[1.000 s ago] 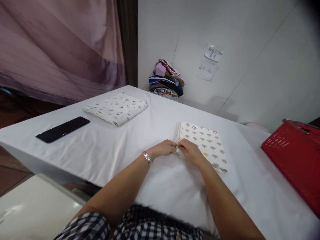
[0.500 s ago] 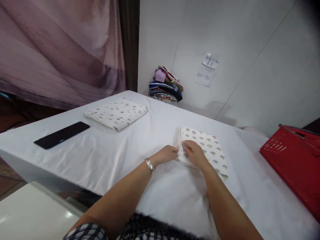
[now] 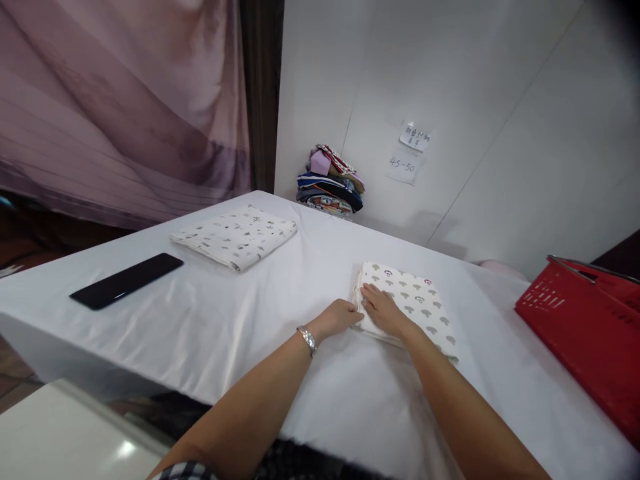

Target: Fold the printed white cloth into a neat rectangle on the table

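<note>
A folded white cloth with a grey mushroom print (image 3: 417,300) lies on the white-covered table (image 3: 280,293). My right hand (image 3: 384,309) rests flat on its near left part, fingers stretched out. My left hand (image 3: 339,317), with a silver bracelet on the wrist, touches the cloth's left edge with curled fingers. Whether it pinches that edge I cannot tell.
A second folded patterned cloth (image 3: 235,236) lies at the far left, with a black phone (image 3: 126,280) nearer the left edge. A pile of coloured fabrics (image 3: 330,183) sits against the wall. A red plastic basket (image 3: 585,327) stands at the right.
My right hand has gone from pinching the cloth's corner to lying flat on top. My left hand has slid slightly toward the edge. The view has tilted up a little.
</note>
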Tool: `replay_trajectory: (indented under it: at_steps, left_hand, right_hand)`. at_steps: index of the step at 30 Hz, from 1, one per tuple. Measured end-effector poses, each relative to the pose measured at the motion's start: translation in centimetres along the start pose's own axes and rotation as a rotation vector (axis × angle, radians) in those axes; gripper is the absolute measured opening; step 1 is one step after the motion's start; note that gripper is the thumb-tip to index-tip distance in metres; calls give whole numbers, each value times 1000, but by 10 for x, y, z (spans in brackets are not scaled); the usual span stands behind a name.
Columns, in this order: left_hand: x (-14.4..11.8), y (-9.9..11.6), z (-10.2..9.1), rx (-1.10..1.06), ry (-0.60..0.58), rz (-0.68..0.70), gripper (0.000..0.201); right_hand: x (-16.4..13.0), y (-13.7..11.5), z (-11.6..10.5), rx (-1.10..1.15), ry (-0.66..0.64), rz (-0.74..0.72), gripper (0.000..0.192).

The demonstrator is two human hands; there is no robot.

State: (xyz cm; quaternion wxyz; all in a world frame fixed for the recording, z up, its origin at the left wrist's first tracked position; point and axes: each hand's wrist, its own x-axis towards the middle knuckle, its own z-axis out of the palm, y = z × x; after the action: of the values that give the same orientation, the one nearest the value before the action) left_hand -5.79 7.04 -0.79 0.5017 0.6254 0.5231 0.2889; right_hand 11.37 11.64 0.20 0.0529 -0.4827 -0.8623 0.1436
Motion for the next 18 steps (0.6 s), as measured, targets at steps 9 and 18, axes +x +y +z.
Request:
replay_trajectory:
  at_steps: [9,18]
  left_hand:
    - [5,-5,3,-38,58,-39,50]
    - [7,-5,2,-62,19,-54,37]
  right_hand:
    - [35,12,-13,-61,-86,10,57]
    - [63,20,-16,-53,-42,34,55]
